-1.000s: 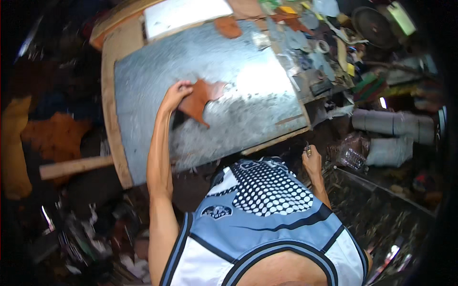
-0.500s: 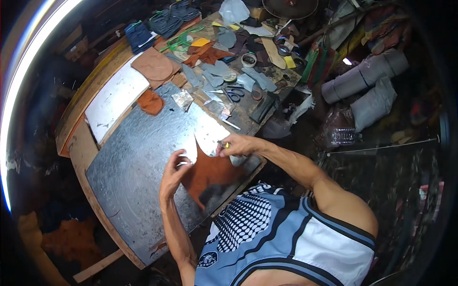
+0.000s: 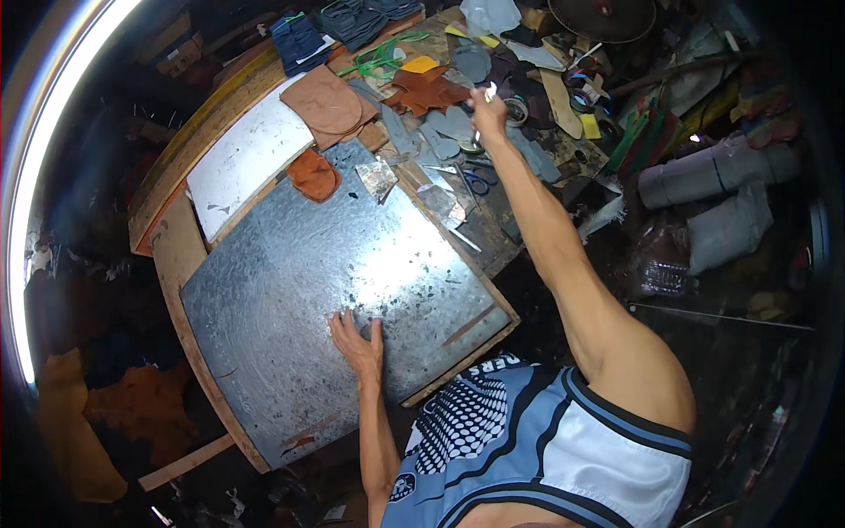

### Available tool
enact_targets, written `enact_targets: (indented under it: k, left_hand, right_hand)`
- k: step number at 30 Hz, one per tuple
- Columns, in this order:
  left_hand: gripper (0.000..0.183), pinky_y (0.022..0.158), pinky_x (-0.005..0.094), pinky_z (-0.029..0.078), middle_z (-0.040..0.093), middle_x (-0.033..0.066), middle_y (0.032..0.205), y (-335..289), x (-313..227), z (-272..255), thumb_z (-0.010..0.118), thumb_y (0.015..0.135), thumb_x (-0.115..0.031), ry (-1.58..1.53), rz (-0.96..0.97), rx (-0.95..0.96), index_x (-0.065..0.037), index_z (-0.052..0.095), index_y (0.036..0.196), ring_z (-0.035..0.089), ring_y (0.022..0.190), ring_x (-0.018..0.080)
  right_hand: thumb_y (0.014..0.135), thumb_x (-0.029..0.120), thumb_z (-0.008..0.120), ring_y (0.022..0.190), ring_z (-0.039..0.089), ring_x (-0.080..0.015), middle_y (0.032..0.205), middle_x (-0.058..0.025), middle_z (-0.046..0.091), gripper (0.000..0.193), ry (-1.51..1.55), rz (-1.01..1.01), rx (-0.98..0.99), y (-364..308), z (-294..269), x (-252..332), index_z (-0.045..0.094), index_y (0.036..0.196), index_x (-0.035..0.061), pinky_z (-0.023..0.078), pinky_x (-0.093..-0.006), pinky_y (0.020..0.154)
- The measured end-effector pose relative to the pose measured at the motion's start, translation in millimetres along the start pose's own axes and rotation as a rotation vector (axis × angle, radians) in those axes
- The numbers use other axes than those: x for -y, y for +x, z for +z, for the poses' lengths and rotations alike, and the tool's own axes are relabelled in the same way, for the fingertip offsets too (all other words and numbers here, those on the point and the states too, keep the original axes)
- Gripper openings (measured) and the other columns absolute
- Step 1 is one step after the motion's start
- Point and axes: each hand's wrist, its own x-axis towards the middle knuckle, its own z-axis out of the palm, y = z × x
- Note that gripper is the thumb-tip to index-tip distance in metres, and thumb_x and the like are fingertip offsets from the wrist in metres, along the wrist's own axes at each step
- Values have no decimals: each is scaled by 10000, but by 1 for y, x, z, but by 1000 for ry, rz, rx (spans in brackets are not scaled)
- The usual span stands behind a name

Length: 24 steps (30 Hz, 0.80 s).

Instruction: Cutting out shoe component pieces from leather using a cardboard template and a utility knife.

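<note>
My left hand (image 3: 356, 345) lies on the grey, speckled metal-topped board (image 3: 282, 264), fingers spread and holding nothing. My right arm is stretched out to the far side of the workbench. There my right hand (image 3: 489, 117) is closed around a slim tool (image 3: 477, 137) with a pale, yellowish end; its exact kind cannot be made out. Just left of that hand lies a jagged piece of brown leather (image 3: 427, 91), among grey cut pieces (image 3: 444, 132). Dark-blue-handled scissors (image 3: 476, 181) lie nearer to me, below the right hand.
A rounded orange-brown leather piece (image 3: 314, 175) and a small patterned scrap (image 3: 377, 180) sit at the board's far edge. Beyond are a white panel (image 3: 251, 163), tan leather pieces (image 3: 321, 106) and folded dark cloth stacks (image 3: 301, 44). Wrapped rolls (image 3: 717, 172) stand at right.
The brown leather that lay on the board under my hands is gone from there. My right hand has moved far across the bench; my left hand has flattened onto the board.
</note>
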Motion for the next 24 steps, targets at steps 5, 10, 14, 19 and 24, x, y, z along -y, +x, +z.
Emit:
enact_targets:
  k: [5, 10, 14, 19, 24]
  left_hand:
    - [676, 1170, 586, 113, 227, 295, 1558, 9, -10, 7, 548, 962, -475, 127, -7, 218, -19, 426, 1447, 113, 1457, 488]
    - [712, 1155, 606, 111, 217, 312, 1561, 11, -4, 9, 505, 963, -555, 162, 48, 128, -44, 441, 1455, 130, 1446, 515]
    - [721, 1155, 611, 107, 215, 307, 1565, 12, 1, 19, 492, 961, -575, 166, 72, 126, -67, 434, 1468, 138, 1441, 524]
    - [721, 1173, 592, 84, 216, 287, 1575, 6, 5, 21, 481, 959, -587, 117, 71, 139, -91, 428, 1480, 119, 1454, 511]
    - [705, 1156, 628, 84, 190, 309, 1572, -3, -26, 31, 483, 971, -551, 100, -76, 174, -63, 425, 1476, 110, 1446, 537]
  right_hand:
    - [936, 371, 664, 414, 464, -143, 621, -11, 525, 293, 178, 325, 184, -121, -85, 11, 535, 984, 113, 407, -318, 386]
    - [968, 377, 599, 515, 536, -214, 668, -86, 572, 271, 635, 451, -357, -191, -188, 9, 502, 999, 126, 474, -383, 479]
    - [984, 296, 548, 512, 552, -189, 755, -76, 601, 249, -10, 603, -77, -266, -231, 5, 503, 1192, 167, 476, -368, 444]
    - [949, 233, 567, 607, 625, -220, 824, -82, 632, 414, -698, 156, 138, -257, -239, 14, 545, 1355, 154, 515, -393, 517]
    - [891, 165, 565, 945, 647, -395, 999, -172, 673, 418, -1372, -391, 111, -170, -254, 23, 595, 1308, 167, 505, -505, 834]
